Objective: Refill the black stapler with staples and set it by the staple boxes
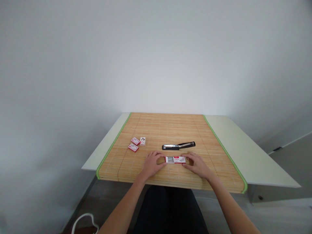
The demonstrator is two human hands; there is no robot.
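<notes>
A small red-and-white staple box (pixel 179 159) lies low over the mat, partly slid apart, with grey staples (pixel 170 159) showing in its inner tray. My left hand (pixel 153 163) pinches the tray's left end between thumb and fingers. At the opposite end, my right hand (pixel 195 164) grips the printed sleeve the same way. Just beyond the hands rests a black stapler (pixel 179 146), folded wide apart, its metal magazine exposed.
Two flat red-and-white boxes (pixel 133 147) and a white box with a dark picture (pixel 142 141) sit on the left of the bamboo mat (pixel 168 126). Under the green-edged mat is a white table (pixel 253 156), its far edge at a wall. A white cable (pixel 84 216) hangs at lower left.
</notes>
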